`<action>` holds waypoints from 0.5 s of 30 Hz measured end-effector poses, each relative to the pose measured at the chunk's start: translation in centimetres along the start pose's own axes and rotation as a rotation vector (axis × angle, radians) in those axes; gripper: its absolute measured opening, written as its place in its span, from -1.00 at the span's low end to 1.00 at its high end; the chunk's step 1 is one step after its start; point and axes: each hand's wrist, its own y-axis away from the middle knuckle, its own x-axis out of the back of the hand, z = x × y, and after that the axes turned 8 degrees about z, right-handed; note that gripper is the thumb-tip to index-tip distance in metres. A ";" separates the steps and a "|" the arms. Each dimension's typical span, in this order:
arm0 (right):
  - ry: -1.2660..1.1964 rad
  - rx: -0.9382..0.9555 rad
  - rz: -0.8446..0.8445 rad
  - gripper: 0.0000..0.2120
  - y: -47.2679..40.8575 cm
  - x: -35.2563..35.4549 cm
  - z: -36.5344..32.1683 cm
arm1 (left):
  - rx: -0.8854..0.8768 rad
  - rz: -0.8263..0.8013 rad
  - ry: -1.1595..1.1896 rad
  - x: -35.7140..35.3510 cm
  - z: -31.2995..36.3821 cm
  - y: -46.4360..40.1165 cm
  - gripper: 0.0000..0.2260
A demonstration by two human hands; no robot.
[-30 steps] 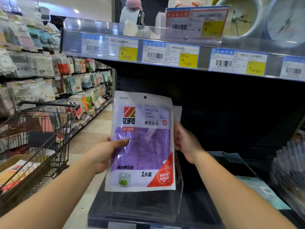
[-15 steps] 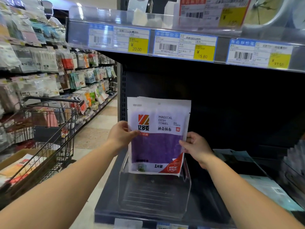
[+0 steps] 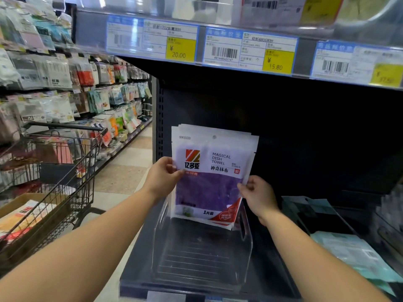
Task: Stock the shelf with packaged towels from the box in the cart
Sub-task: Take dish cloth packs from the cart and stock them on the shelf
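Your left hand (image 3: 162,178) pinches the left edge of the towel packs (image 3: 209,177), thumb on the printed front, fingers curled behind. Your right hand (image 3: 258,196) pinches the right edge lower down, fingers curled round it. The packs form a small stack, edges fanned at the top, held upright with the bottom edge inside the rear of the clear bin (image 3: 200,256). The bin sits on the dark shelf (image 3: 135,264) at 6 o'clock of the packs. At 12 o'clock, price labels (image 3: 250,51) line the upper shelf edge. At 9 o'clock stands the cart (image 3: 65,171), holding a cardboard box (image 3: 13,207) of packaged goods. At 4 o'clock, teal packs (image 3: 357,256) lie flat on the shelf.
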 end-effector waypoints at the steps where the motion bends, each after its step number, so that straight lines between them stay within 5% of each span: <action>1: 0.014 -0.007 -0.005 -0.85 0.1 -0.1 0.2 | 0.015 -0.012 0.003 -0.1 -0.4 -0.1 -0.88; 8: 0.017 -0.053 0.002 -0.96 -0.2 -0.3 0.2 | 0.055 -0.033 0.035 -0.7 -1.2 -0.8 -0.87; 12: -0.007 -0.104 0.041 -0.54 -0.1 -0.6 -0.1 | 0.095 -0.068 0.046 -0.7 -1.6 -1.2 -0.44; 15: -0.029 -0.137 -0.021 -0.65 -0.2 -1.1 -0.1 | 0.141 -0.125 0.036 -1.3 -1.5 -0.7 -0.67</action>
